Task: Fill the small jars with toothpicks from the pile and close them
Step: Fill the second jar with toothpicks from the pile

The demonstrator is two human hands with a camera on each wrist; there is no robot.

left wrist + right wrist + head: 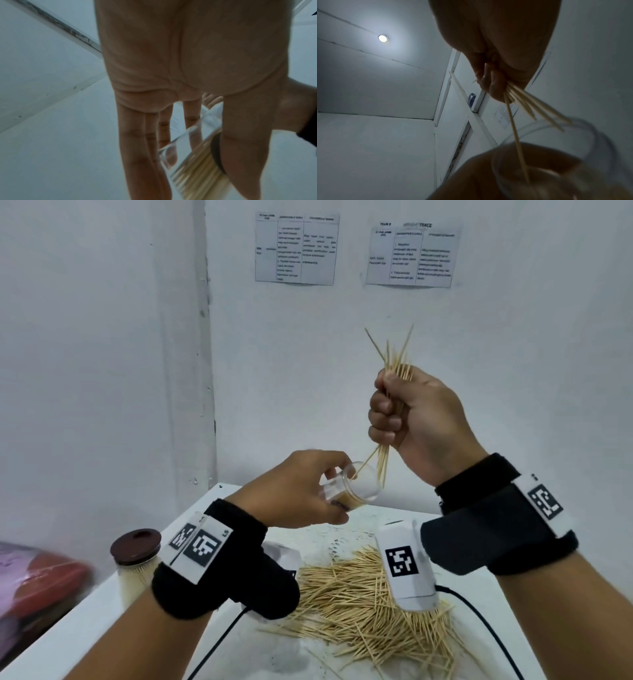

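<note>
My left hand (308, 491) holds a small clear jar (352, 487) tilted in the air, its mouth facing right and up, with some toothpicks lying inside. In the left wrist view the jar (193, 152) sits between fingers and thumb. My right hand (400, 412) is a fist round a bundle of toothpicks (394, 361) above the jar. The lower tips (382, 463) hang at the jar's mouth, one reaching inside. The right wrist view shows the bundle (527, 102) pointing into the jar (556, 155). The loose pile (370, 601) lies on the white table (102, 611) below.
A filled jar with a brown lid (135, 559) stands at the table's left edge. A red and pink bundle (34, 577) lies off the table to the left. Black cables (219, 642) run over the table. Two paper sheets (296, 248) hang on the wall.
</note>
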